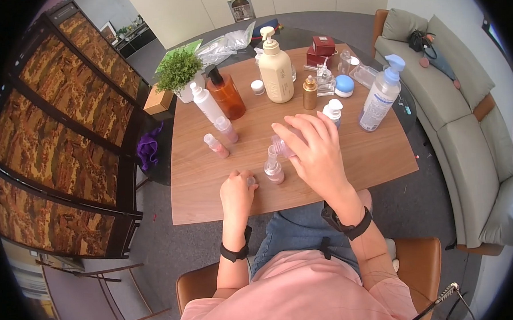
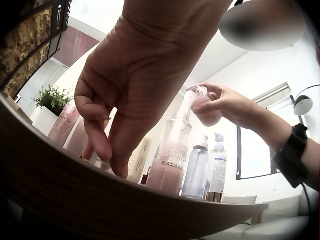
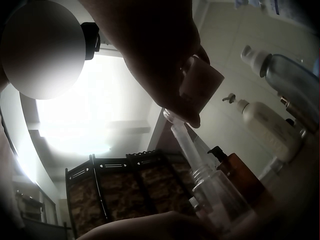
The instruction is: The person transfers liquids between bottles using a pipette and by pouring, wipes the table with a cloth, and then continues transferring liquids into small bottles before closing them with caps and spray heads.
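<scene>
My right hand (image 1: 316,151) grips a small pink bottle (image 3: 202,85), tilted with its mouth against the top of a clear funnel (image 3: 187,145). The funnel stands in the neck of a clear bottle (image 1: 274,173) with pink liquid in its lower part, upright on the table. Left of that bottle, my left hand (image 1: 237,192) rests low at the table's near edge, its fingertips pinching a small clear cap (image 1: 252,182). In the left wrist view the pink liquid (image 2: 165,175) shows behind the left hand (image 2: 135,85).
Two small pink bottles (image 1: 216,146) (image 1: 226,130) stand at the left. Behind are a white bottle (image 1: 208,105), an amber pump bottle (image 1: 226,95), a cream pump bottle (image 1: 277,76) and a potted plant (image 1: 178,69). A blue-topped pump bottle (image 1: 380,100) stands at the right.
</scene>
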The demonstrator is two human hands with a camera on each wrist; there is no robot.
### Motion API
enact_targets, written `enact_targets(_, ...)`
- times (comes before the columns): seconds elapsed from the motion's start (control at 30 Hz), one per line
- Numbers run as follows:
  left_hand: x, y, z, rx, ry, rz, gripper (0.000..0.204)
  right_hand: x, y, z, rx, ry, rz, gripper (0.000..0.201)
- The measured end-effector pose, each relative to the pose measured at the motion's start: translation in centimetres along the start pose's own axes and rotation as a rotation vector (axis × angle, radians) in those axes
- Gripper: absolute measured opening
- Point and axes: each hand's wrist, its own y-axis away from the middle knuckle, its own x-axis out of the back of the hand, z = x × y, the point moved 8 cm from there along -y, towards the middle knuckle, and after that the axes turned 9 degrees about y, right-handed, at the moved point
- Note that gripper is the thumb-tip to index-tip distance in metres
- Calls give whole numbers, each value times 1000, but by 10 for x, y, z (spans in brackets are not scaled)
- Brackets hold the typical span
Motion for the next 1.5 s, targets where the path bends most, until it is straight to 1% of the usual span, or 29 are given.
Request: enact_targets(1.5, 0, 0, 0, 0, -2, 9, 26, 1, -3, -3, 44, 46, 9, 43)
